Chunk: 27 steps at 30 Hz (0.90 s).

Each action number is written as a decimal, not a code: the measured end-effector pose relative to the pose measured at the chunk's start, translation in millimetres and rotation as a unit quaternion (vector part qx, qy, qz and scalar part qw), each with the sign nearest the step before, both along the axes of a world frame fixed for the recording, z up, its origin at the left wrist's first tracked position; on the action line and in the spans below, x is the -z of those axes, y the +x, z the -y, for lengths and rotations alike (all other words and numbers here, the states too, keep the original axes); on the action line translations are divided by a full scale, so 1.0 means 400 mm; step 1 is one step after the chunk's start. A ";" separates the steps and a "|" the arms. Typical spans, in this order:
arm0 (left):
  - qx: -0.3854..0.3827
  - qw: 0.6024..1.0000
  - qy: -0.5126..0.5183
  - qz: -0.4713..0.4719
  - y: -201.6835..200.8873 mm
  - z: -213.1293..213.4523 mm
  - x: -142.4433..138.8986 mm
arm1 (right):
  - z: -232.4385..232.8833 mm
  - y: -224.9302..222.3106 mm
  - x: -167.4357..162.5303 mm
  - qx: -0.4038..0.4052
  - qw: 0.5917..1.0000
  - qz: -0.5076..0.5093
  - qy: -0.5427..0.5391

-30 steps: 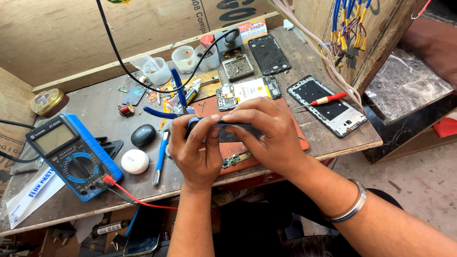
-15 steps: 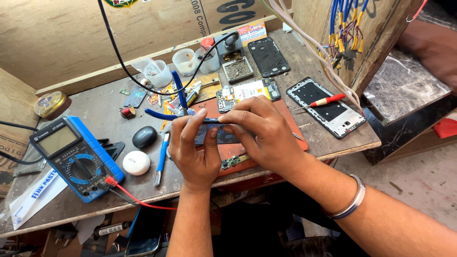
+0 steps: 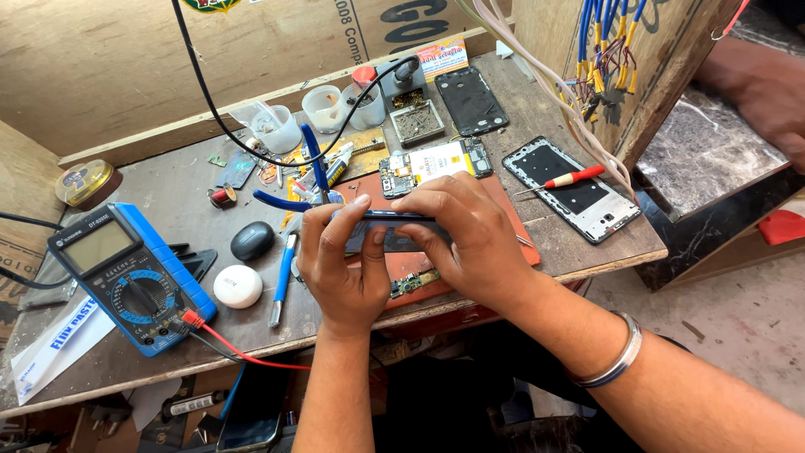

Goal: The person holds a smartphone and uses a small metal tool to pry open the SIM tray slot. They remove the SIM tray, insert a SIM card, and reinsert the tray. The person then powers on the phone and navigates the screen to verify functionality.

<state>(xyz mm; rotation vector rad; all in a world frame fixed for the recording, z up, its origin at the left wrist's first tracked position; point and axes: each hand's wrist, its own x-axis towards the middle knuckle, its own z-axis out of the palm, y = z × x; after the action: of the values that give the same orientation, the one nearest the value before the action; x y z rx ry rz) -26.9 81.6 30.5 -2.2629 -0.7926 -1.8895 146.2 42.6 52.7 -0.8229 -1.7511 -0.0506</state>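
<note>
Two hands meet over one dark, flat phone part (image 3: 394,228), held edge-up above the reddish work mat (image 3: 511,220). Our left hand (image 3: 340,264) closes its fingers on the near end, thumb and forefinger pinching the rim; our right hand (image 3: 470,239) wraps the far end from above, fingertips pressed along the top edge. We judge the piece thin, light and stiff but easily cracked or bent, so it is best gripped by its long edges, not its face. Just beyond the knuckles lie blue-handled pliers (image 3: 314,172) and an opened phone with its circuit board (image 3: 432,164) showing. Left of our left hand sit a white earbud case (image 3: 238,286), a black one (image 3: 251,241) and a blue multimeter (image 3: 126,273). Right of our right hand rests a phone frame (image 3: 574,193) with a red screwdriver (image 3: 570,178). Compared with a second ago, both hands keep much the same grip; the part sits slightly lower in view.
</note>
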 end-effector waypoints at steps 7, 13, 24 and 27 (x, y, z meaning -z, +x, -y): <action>0.005 1.000 -0.007 0.004 -0.002 0.002 -0.004 | -0.001 -0.008 -0.004 0.023 0.999 0.021 -0.010; 0.016 1.000 -0.014 0.012 -0.003 0.005 -0.011 | -0.001 -0.008 -0.012 0.019 0.999 0.032 -0.015; 0.017 1.000 -0.009 0.004 -0.005 0.008 -0.013 | -0.004 -0.005 -0.001 -0.007 1.000 0.022 0.006; 0.027 0.999 -0.020 0.000 -0.010 0.010 -0.013 | -0.006 -0.005 -0.001 -0.002 0.999 0.031 0.012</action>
<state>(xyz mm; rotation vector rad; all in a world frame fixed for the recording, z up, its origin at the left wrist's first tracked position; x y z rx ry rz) -30.8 77.4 35.7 -2.3295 -0.7840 -1.9145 144.4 45.0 53.2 -0.8084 -1.8074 -0.0949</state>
